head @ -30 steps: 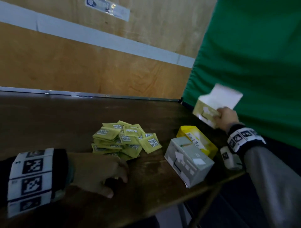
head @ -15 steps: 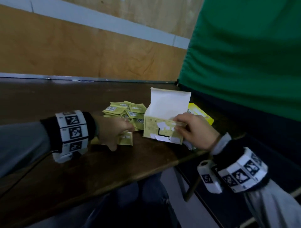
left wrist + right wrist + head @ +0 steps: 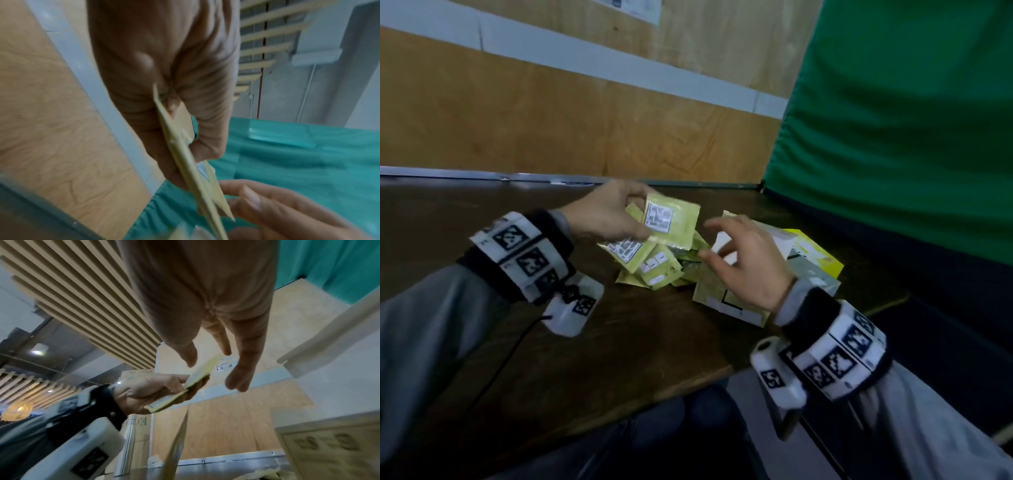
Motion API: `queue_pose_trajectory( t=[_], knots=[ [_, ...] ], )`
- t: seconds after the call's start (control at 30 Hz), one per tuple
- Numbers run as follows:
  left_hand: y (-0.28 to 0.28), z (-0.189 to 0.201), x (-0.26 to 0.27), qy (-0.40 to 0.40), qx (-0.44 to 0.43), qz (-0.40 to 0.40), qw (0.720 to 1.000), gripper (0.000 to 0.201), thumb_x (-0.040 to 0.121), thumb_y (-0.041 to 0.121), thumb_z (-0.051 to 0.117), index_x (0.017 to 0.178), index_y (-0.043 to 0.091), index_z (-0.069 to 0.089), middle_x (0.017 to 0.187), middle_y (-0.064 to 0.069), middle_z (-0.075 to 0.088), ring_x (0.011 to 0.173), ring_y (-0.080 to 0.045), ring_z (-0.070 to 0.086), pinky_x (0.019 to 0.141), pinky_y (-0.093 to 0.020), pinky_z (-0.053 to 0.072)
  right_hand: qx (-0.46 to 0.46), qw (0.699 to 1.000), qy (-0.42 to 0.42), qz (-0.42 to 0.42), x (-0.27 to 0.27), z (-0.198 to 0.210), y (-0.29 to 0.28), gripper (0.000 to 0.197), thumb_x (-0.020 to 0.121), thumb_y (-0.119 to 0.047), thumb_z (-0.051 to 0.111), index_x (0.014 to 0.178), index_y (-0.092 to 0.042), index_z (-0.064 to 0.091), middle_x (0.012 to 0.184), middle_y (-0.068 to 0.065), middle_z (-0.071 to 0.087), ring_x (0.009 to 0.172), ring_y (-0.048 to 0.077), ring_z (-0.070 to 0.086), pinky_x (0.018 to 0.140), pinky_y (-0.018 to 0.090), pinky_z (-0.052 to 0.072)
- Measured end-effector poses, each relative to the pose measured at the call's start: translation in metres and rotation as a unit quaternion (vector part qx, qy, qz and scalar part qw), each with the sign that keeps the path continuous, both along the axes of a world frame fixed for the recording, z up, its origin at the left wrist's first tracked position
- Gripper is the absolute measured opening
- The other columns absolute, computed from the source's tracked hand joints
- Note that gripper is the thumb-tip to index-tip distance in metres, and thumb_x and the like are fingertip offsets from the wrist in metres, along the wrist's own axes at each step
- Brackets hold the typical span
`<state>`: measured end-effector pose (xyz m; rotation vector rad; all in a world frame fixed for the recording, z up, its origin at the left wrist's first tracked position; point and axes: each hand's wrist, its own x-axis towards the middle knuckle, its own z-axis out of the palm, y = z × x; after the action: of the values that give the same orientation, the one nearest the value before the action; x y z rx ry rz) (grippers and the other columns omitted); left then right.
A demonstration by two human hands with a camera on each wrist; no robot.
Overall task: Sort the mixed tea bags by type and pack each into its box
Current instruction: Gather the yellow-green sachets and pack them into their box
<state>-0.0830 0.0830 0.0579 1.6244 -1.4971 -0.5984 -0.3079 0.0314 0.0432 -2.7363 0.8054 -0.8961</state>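
Observation:
My left hand (image 3: pixel 635 216) pinches a few yellow-green tea bags (image 3: pixel 671 221) with white labels, lifted above the pile of tea bags (image 3: pixel 661 274) on the dark table (image 3: pixel 619 359). In the left wrist view the held tea bags (image 3: pixel 185 155) show edge-on between thumb and fingers. My right hand (image 3: pixel 714 240) hovers with fingers spread and empty, just right of the held bags and over the open pale box (image 3: pixel 722 298). In the right wrist view my right hand (image 3: pixel 213 369) is open above the held tea bags (image 3: pixel 185 391).
A yellow box (image 3: pixel 815 253) and a grey-white box (image 3: pixel 818 279) lie behind the pale box near the table's right edge. A green curtain (image 3: pixel 911 120) hangs to the right. A plywood wall (image 3: pixel 551 120) backs the table.
My left hand has lifted tea bags off the pile. My right hand has let go of the pale box, which stands on the table, and has opened toward the held bags.

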Motion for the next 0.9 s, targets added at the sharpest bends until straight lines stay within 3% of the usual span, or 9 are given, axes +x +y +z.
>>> queue_pose_trajectory(
  t=[0.1, 0.17, 0.23, 0.33, 0.47, 0.53, 0.6, 0.8, 0.9],
  knots=[
    [-0.001, 0.01, 0.002, 0.129, -0.032, -0.02, 0.991, 0.057, 0.073, -0.019, 0.065, 0.121, 0.011, 0.058, 0.112, -0.014, 0.065, 0.072, -0.022, 0.065, 0.063, -0.033, 0.054, 0.077, 0.996, -0.051, -0.021, 0.032, 0.009, -0.011, 0.044, 0.089, -0.034, 0.06, 0.126, -0.013, 0.05, 0.115, 0.009, 0.06, 0.098, 0.024, 0.061, 0.086, 0.04, 0.051],
    [-0.001, 0.013, 0.001, 0.154, -0.053, -0.025, 0.986, 0.056, 0.074, -0.022, 0.06, 0.12, 0.011, 0.058, 0.105, -0.009, 0.067, 0.064, -0.015, 0.066, 0.055, -0.025, 0.055, 0.171, 0.978, -0.12, -0.019, 0.052, 0.015, -0.017, 0.033, 0.087, -0.037, 0.06, 0.113, -0.018, 0.053, 0.109, 0.006, 0.067, 0.087, 0.025, 0.067, 0.076, 0.046, 0.055],
    [-0.004, 0.013, 0.0, 0.183, -0.082, -0.013, 0.98, 0.054, 0.075, -0.022, 0.061, 0.119, 0.009, 0.058, 0.101, -0.005, 0.068, 0.059, -0.009, 0.067, 0.052, -0.021, 0.055, 0.257, 0.94, -0.224, -0.002, 0.068, 0.018, -0.022, 0.011, 0.089, -0.025, 0.061, 0.094, -0.021, 0.053, 0.099, 0.011, 0.069, 0.064, 0.024, 0.068, 0.057, 0.038, 0.056],
    [-0.013, 0.008, 0.005, 0.288, -0.146, 0.052, 0.945, 0.05, 0.075, -0.017, 0.066, 0.12, 0.003, 0.058, 0.098, -0.006, 0.069, 0.064, -0.007, 0.068, 0.06, -0.022, 0.059, 0.322, 0.898, -0.301, 0.011, 0.085, 0.026, -0.024, 0.003, 0.093, -0.013, 0.057, 0.091, -0.016, 0.058, 0.089, 0.016, 0.07, 0.05, 0.02, 0.062, 0.045, 0.026, 0.047],
    [-0.021, 0.003, 0.013, 0.483, -0.19, 0.066, 0.852, 0.025, 0.092, 0.002, 0.056, 0.115, -0.003, 0.059, 0.088, -0.01, 0.071, 0.069, -0.014, 0.07, 0.068, -0.028, 0.06, 0.364, 0.893, -0.264, -0.021, 0.1, 0.03, -0.029, 0.017, 0.094, -0.021, 0.054, 0.093, -0.007, 0.063, 0.08, 0.01, 0.063, 0.052, 0.016, 0.056, 0.038, 0.02, 0.038],
    [-0.021, 0.004, 0.011, 0.526, -0.207, 0.025, 0.824, 0.027, 0.1, 0.017, 0.044, 0.119, 0.003, 0.058, 0.097, -0.008, 0.071, 0.078, -0.014, 0.07, 0.069, -0.03, 0.058, 0.351, 0.915, -0.191, -0.055, 0.11, 0.027, -0.033, 0.037, 0.095, -0.032, 0.05, 0.089, 0.001, 0.064, 0.07, 0.008, 0.054, 0.054, 0.017, 0.049, 0.036, 0.02, 0.03],
    [-0.021, 0.007, 0.005, 0.549, -0.209, -0.018, 0.809, 0.032, 0.102, 0.029, 0.036, 0.121, 0.013, 0.056, 0.111, -0.003, 0.068, 0.094, -0.013, 0.067, 0.081, -0.032, 0.057, 0.341, 0.925, -0.15, -0.073, 0.121, 0.025, -0.029, 0.04, 0.095, -0.039, 0.048, 0.073, -0.008, 0.06, 0.062, 0.005, 0.049, 0.052, 0.016, 0.043, 0.038, 0.021, 0.027],
    [-0.015, 0.0, 0.002, 0.433, -0.213, -0.077, 0.872, 0.054, 0.066, 0.022, 0.077, 0.114, 0.024, 0.052, 0.129, -0.005, 0.06, 0.116, -0.014, 0.057, 0.091, -0.033, 0.045, 0.394, 0.896, -0.181, -0.091, 0.131, 0.042, -0.018, 0.034, 0.095, -0.023, 0.049, 0.066, -0.008, 0.055, 0.06, 0.007, 0.055, 0.041, 0.013, 0.05, 0.031, 0.015, 0.031],
    [-0.016, -0.001, 0.007, 0.344, -0.241, -0.051, 0.906, 0.047, 0.076, 0.016, 0.073, 0.119, 0.018, 0.053, 0.13, -0.003, 0.058, 0.121, -0.01, 0.056, 0.104, -0.035, 0.044, 0.444, 0.872, -0.195, -0.064, 0.134, 0.049, -0.019, 0.031, 0.097, -0.016, 0.046, 0.068, -0.006, 0.051, 0.066, 0.009, 0.052, 0.048, 0.016, 0.048, 0.039, 0.021, 0.034]
  ],
)
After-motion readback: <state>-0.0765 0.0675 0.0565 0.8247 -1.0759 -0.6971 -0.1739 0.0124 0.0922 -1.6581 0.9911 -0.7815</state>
